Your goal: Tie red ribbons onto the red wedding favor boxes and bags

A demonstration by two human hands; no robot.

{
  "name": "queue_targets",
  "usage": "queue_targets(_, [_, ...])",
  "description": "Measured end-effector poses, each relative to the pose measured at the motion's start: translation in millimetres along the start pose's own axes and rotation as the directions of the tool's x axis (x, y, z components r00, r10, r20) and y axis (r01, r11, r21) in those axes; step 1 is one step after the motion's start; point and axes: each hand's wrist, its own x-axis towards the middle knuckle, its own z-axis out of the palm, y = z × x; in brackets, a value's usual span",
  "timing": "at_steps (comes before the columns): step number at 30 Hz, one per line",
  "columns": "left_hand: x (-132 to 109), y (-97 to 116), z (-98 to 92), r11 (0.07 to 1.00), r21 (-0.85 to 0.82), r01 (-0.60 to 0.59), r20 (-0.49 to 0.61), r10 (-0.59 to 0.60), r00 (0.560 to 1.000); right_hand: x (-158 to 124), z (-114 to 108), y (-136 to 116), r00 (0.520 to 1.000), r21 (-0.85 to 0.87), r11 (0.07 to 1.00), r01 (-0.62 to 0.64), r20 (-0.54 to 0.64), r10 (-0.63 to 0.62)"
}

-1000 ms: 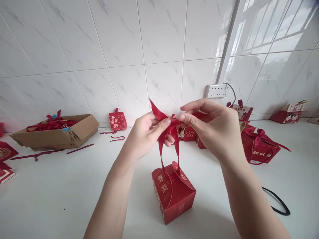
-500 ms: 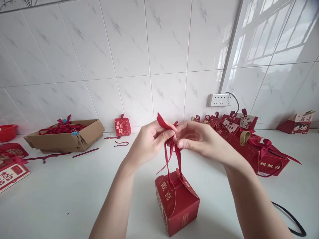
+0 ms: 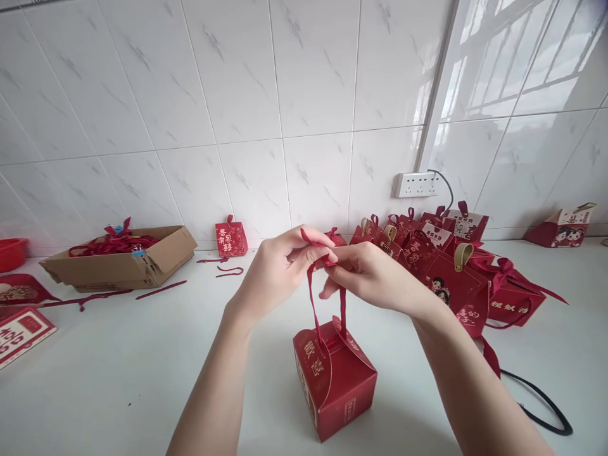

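Note:
A red gift box (image 3: 339, 386) with gold characters stands on the white table in front of me, its curved top flaps folded together. Two strands of red ribbon (image 3: 342, 310) rise from its top to my hands. My left hand (image 3: 292, 259) pinches the ribbon between thumb and fingers, with a short end sticking up above the knuckles. Close against it, my right hand (image 3: 363, 272) is closed on the ribbon too, fingertips meeting the left ones. The exact crossing of the ribbon is hidden behind the fingers.
At left lies a cardboard tray (image 3: 104, 269) of red ribbons. A small red box (image 3: 230, 238) stands by the tiled wall. Many red gift boxes (image 3: 444, 278) crowd the right side under a power strip (image 3: 418, 185). A black cord (image 3: 546, 399) curls at lower right.
My right hand has turned inward and lower, its fingers now curled in against the left. The loose ribbon tail that hung between the strands no longer shows. The view has shifted slightly.

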Motion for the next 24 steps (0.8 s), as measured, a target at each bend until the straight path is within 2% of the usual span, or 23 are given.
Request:
queue_targets(3, [-0.8, 0.0, -4.6, 0.998, -0.066, -0.001, -0.001, 0.001, 1.000, -4.7, -8.3, -1.2, 1.000, -0.026, 1.000, -0.004, 0.007, 0.004])
queue_targets(5, [-10.4, -3.8, -11.9, 0.991, -0.127, 0.037, -0.012, -0.039, 0.999, -12.4, -14.5, 1.5, 0.998, -0.026, 0.998, -0.062, 0.002, 0.062])
queue_targets(7, [-30.6, -11.2, -21.5, 0.976, -0.180, 0.126, -0.016, -0.131, 0.991, -24.4, -19.4, 8.5, 0.989, -0.027, 0.988, -0.149, -0.014, 0.149])
queue_targets(9, [-59.7, -20.1, -29.7, 0.935, -0.227, 0.271, -0.050, -0.289, 0.956, -39.9, -21.4, 19.8, 0.968, -0.042, 0.968, -0.247, -0.048, 0.245])
queue_targets(11, [-91.8, -27.7, -32.8, 0.838, -0.321, 0.442, -0.153, -0.506, 0.849, -56.5, -19.4, 34.0, 0.932, -0.023, 0.938, -0.347, -0.120, 0.342])
queue_targets(13, [-120.3, -32.7, -29.3, 0.725, -0.438, 0.531, -0.263, -0.668, 0.696, -71.4, -13.3, 48.8, 0.873, 0.092, 0.901, -0.424, -0.223, 0.434])
queue_targets(15, [-141.0, -35.2, -21.3, 0.630, -0.555, 0.543, -0.335, -0.767, 0.548, -82.6, -4.3, 62.4, 0.795, 0.290, 0.852, -0.436, -0.318, 0.516])
queue_targets(17, [-153.9, -36.1, -12.6, 0.569, -0.626, 0.534, -0.373, -0.819, 0.435, -89.8, 5.8, 74.1, 0.712, 0.456, 0.794, -0.402, -0.389, 0.585])
queue_targets(19, [-161.4, -36.3, -6.7, 0.528, -0.660, 0.535, -0.398, -0.849, 0.348, -94.0, 14.7, 83.8, 0.643, 0.535, 0.755, -0.378, -0.435, 0.630])
queue_targets(21, [-166.2, -36.4, -4.2, 0.490, -0.686, 0.538, -0.407, -0.871, 0.274, -96.2, 20.9, 91.6, 0.601, 0.585, 0.724, -0.366, -0.445, 0.664])
queue_targets(24, [-172.3, -36.0, -4.6, 0.434, -0.706, 0.560, -0.378, -0.899, 0.220, -97.9, 25.1, 101.0, 0.554, 0.682, 0.650, -0.334, -0.416, 0.721])
